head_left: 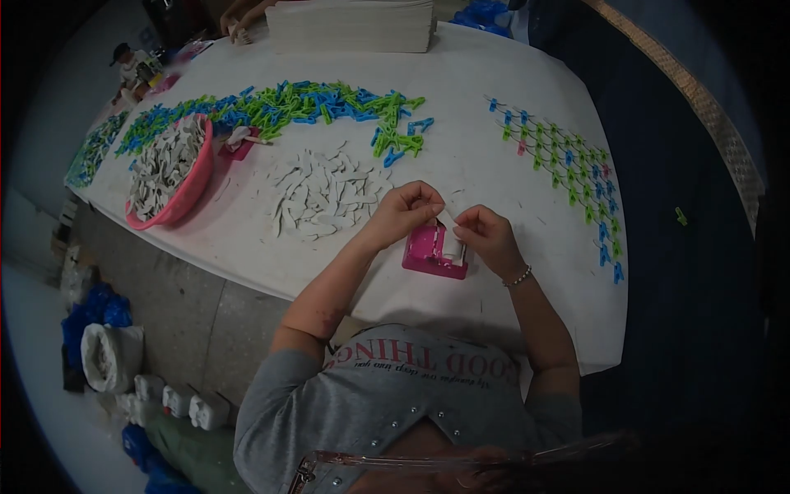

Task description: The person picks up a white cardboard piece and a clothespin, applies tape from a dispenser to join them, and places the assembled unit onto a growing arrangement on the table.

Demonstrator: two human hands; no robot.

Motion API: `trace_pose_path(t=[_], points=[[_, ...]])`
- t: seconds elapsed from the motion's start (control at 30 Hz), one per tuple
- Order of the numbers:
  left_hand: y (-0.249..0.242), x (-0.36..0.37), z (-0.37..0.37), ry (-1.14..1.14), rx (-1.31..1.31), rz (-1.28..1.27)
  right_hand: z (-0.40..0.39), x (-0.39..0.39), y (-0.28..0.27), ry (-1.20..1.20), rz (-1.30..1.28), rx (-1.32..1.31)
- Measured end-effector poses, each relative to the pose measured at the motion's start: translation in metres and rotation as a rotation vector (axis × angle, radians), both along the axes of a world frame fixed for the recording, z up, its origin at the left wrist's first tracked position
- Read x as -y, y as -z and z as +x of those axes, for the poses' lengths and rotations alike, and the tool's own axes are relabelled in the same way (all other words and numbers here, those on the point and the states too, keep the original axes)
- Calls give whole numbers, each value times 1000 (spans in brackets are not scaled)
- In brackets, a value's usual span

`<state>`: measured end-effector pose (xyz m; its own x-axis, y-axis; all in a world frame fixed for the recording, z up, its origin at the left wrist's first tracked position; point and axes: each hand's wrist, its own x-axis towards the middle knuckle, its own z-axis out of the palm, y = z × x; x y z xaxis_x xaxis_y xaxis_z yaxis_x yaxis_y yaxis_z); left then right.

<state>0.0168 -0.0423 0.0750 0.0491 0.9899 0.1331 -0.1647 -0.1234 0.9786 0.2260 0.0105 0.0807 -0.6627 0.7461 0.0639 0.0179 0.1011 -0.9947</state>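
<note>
My left hand (406, 212) is closed, its fingertips pinched at one end of a small whitish strip (447, 220). Opposite it, my right hand (491, 239) pinches the other end of the strip. Both hands are over a small pink box (422, 246), which has a white roller (453, 247) on its right side. The fingers partly cover the strip, so its full shape cannot be seen. To the left of my left hand lies a loose spread of pale grey-white flat strips (325, 198).
A pink basin (204, 160) of similar strips sits at left. Green and blue clothespins (321, 103) are heaped behind, with more in rows (568, 156) at right. A stack of pale sheets (354, 26) stands at the far edge, near another person's hand (237, 25).
</note>
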Motion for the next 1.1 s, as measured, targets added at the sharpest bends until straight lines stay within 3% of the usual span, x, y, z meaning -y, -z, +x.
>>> trace_pose_path(t=[0.1,0.17,0.27,0.5,0.57,0.77,0.9,1.1], points=[[3,1,6,-6,-78,-9,10,7,12,28,86,33],[6,1,8,10,-195,22,11,11,18,136,488,148],[10,0,7,1,-284,108,8,9,24,178,689,175],[6,8,1,-29,-404,131,2,9,26,179,661,160],[9,8,-1,-22,-454,187,5,7,23,137,814,136],[18,8,11,-8,-733,339,24,1,27,137,918,223],[16,4,20,0,-772,403,29,0,25,149,915,248],[12,-3,34,26,-839,475,23,-4,10,211,677,164]])
